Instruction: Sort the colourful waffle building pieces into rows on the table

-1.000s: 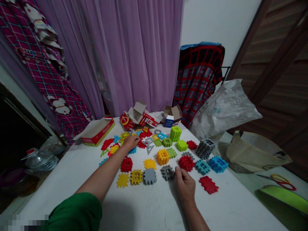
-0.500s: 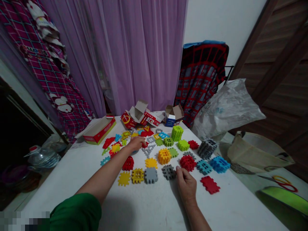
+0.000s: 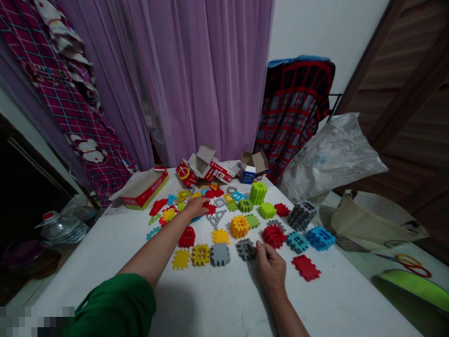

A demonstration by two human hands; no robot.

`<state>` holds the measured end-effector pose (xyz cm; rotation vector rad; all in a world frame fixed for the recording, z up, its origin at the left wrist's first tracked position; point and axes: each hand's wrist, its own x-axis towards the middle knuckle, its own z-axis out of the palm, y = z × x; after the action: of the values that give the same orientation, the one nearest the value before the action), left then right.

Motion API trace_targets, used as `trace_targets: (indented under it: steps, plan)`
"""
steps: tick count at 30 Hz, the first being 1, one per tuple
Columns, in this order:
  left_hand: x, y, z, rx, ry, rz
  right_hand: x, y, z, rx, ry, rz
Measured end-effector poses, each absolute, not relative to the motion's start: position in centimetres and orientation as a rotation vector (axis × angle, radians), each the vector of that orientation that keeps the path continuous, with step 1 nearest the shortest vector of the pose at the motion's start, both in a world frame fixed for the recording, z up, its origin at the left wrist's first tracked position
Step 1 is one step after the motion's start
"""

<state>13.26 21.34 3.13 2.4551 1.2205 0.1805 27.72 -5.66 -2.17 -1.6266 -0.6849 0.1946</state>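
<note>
Left hand [image 3: 196,207] has fingers spread over loose tiles [image 3: 182,194], hold unclear; right hand [image 3: 271,270] loosely curled, empty, just right of gray tile [image 3: 245,249]. Few cubes [image 3: 239,227] built, most tiles flat.

1. Curtain [image 3: 206,79]: sheer lilac, plain.
2. Hanging cloth [image 3: 75,117]: magenta, white-lined check, white cartoon-cat motifs.
3. Blanket [image 3: 293,121]: black and red grid, grey-blue panels, blue top edge.
4. Sleeve [image 3: 115,304]: plain green.
5. Plastic waffle-grid toys: red piece [image 3: 306,267], blue cube [image 3: 320,238], yellow piece [image 3: 181,259], grey piece [image 3: 220,254], green stack [image 3: 258,193], orange cube [image 3: 240,227].
6. Open box [image 3: 144,193]: red outside, cream inside, yellow edge.
7. Scissor handles [image 3: 412,265]: red and yellow.
</note>
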Motion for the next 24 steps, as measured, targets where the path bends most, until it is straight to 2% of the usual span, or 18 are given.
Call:
trace_targets:
  steps: [7,12,19,24]
  plan:
    - [13.2,22.3,2.4,2.119,1.233,0.452,27.8,-5.7,-2.2,-1.629,-0.695,0.207]
    - [12.3,22.4,2.5,1.900,1.154,0.508,28.1,-5.7,-2.7,-1.634,-0.693,0.208]
    - [10.7,20.9,3.1,1.863,1.100,0.406,28.3,-5.5,-2.9,-1.621,-0.709,0.209]
    - [11.2,19.8,3.9,2.072,1.053,0.157,28.6,-5.6,-2.8,-1.641,-0.730,0.252]
